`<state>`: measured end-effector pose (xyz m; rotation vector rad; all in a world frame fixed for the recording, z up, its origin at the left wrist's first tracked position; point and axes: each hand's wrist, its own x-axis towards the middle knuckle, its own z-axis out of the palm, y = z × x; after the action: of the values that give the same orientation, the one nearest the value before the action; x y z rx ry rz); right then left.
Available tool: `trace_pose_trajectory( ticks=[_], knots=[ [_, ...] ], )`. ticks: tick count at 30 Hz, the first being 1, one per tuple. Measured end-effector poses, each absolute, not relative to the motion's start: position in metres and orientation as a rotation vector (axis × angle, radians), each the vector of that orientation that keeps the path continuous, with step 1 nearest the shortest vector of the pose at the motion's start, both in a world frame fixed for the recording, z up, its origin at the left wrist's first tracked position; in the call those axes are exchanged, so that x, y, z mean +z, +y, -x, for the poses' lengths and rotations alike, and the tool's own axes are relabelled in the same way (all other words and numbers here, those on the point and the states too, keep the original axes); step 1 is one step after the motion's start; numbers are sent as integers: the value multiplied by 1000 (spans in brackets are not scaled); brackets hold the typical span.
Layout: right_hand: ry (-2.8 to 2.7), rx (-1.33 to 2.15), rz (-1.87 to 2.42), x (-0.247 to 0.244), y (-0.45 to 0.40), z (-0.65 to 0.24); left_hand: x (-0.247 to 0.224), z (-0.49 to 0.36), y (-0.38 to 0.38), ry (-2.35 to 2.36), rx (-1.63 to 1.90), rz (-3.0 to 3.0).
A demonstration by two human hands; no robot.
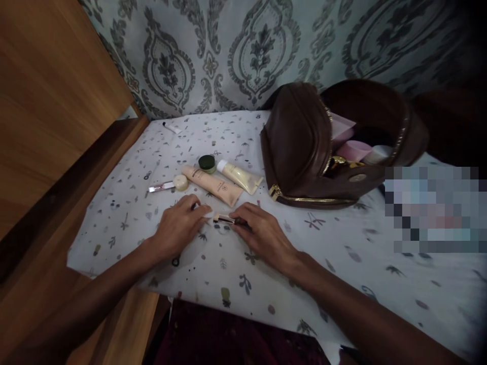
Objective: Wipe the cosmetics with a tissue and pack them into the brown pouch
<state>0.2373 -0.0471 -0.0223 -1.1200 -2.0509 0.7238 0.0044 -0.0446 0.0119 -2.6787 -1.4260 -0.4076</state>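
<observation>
Though dim, wood (57, 76) beside printed cloth (201, 279)

Bag (297, 137) brown; jar lid (207, 162) dark green, perhaps; curtain (213, 56) grey-patterned.

At lower centre, a brush (227, 219) is held in the right hand (256, 228); the left hand (182, 223) is placed just beside it.

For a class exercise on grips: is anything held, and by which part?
The right hand holds a slim brush-like tool by its dark handle, just behind the metallic band. Whether the left hand holds anything cannot be told.
</observation>
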Motion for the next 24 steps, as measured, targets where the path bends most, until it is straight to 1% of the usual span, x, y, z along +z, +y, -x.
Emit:
trace_pose_trajectory(
  ticks=[7, 10, 14, 17, 24],
  knots=[
    [-2033, 761, 1127, -24, -47, -238, 23, 34, -44, -1658, -392, 2605],
    [-2056, 731, 1128, -24, -48, -238, 24, 22, -51, -1636, -394, 2526],
    [-2146, 622, 1072, -21, -50, -236, 20, -14, -58, -1438, -454, 2616],
    [-2218, 533, 1017, -19, -51, -237, 18, -34, -58, -1352, -365, 2771],
    [-2266, 550, 996, -18, -50, -237, 30, -26, -57, -1518, -127, 2910]
  ],
)
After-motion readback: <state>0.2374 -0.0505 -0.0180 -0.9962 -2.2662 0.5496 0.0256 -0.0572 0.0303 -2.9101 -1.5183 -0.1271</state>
